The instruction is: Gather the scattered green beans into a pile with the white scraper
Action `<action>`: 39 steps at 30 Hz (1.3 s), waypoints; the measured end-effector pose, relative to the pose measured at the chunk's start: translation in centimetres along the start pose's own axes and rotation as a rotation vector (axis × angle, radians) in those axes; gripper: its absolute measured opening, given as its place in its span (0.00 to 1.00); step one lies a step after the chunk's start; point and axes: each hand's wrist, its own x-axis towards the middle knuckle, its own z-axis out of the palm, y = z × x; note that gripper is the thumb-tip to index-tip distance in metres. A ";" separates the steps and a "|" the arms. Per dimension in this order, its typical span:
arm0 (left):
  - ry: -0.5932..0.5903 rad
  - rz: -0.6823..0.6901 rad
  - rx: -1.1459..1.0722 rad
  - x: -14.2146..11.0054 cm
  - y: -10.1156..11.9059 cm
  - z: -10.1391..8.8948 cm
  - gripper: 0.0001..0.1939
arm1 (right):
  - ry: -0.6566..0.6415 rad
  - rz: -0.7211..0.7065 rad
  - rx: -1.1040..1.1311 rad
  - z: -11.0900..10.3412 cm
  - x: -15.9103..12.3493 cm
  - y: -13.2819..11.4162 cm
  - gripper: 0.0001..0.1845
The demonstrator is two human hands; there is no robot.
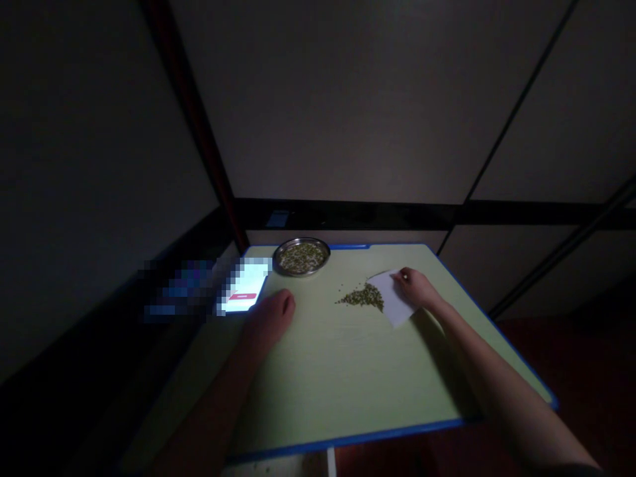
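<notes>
My right hand rests on a white sheet of paper on the pale green table, fingers pinched on its upper edge. A small heap of green beans lies at the paper's left edge. My left hand lies on the table with its fingers curled under, just right of a lit phone; nothing shows in it. A round steel plate with more green beans stands at the far edge of the table.
The table has a blue rim and stands in a dim corner between two pale walls with a dark strip along their base. The floor to the right is dark red. A blurred patch lies left of the phone.
</notes>
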 end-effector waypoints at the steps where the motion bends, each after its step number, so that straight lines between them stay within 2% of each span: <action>1: -0.003 0.005 -0.002 0.0 0.0 -0.1 0.14 | -0.007 -0.014 0.010 0.3 -0.2 -0.5 0.16; 5: -0.018 0.005 -0.004 0.0 0.0 -0.1 0.13 | -0.026 -0.064 0.048 1.1 -1.3 -2.3 0.17; 9: -0.023 -0.012 -0.006 0.0 -0.1 -0.1 0.13 | -0.041 -0.113 0.105 0.6 -2.1 -2.7 0.18; 14: -0.033 -0.024 -0.053 -0.1 -0.1 -0.2 0.13 | 0.046 -0.038 0.183 -0.4 -2.4 -0.9 0.20; 21: -0.035 -0.030 -0.142 0.0 -0.6 0.0 0.13 | 0.113 0.057 0.273 -0.2 -2.4 0.5 0.20; 28: -0.016 -0.037 -0.245 0.3 -1.0 0.2 0.14 | 0.232 0.133 0.236 -1.4 -1.8 3.0 0.23; 31: -0.002 -0.036 -0.283 0.3 -1.1 0.3 0.14 | 0.236 0.135 0.221 -1.7 -1.8 3.5 0.23; 36: 0.027 -0.042 -0.344 0.2 -1.1 0.3 0.14 | 0.146 0.077 0.221 -1.9 -2.0 3.4 0.24; 39: 0.041 -0.046 -0.378 0.2 -1.3 0.4 0.15 | 0.172 0.093 0.130 -2.0 -1.8 3.6 0.25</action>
